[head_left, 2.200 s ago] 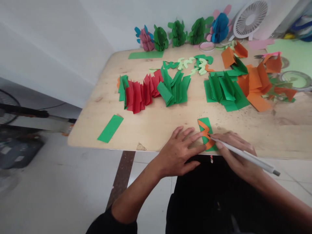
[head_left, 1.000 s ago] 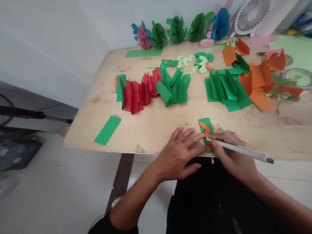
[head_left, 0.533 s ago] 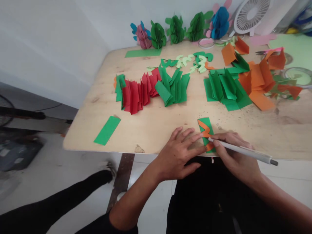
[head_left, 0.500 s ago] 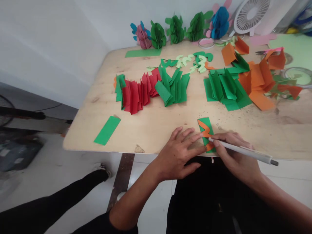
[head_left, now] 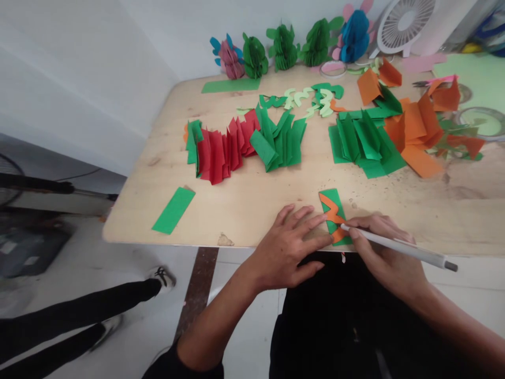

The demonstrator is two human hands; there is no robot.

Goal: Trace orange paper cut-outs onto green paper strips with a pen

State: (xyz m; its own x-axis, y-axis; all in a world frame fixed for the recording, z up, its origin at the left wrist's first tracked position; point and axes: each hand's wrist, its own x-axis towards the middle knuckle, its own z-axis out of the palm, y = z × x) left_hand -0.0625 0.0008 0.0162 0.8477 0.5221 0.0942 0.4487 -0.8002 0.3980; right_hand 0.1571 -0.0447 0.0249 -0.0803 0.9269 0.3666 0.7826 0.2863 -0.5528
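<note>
Your left hand (head_left: 290, 252), fingers spread, presses one orange wavy paper cutout (head_left: 333, 216) onto a green rectangular paper strip (head_left: 334, 197) at the edge of the pale wooden table (head_left: 236, 210); your right hand (head_left: 389, 258) grips one slim white pen (head_left: 406, 248), its tip apparently touching the cutout. A second green strip (head_left: 173, 210) lies leftward; five layered paper figures (head_left: 284, 50) stand behind.

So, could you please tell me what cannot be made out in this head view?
- Orange paper cut-out, head view: left side partly hidden by the left hand.
- White pen in the right hand, head view: tip too small to judge contact.
- White fan, head view: cut off by the top edge.
- Bystander's legs, head view: cut off by the left edge.
</note>
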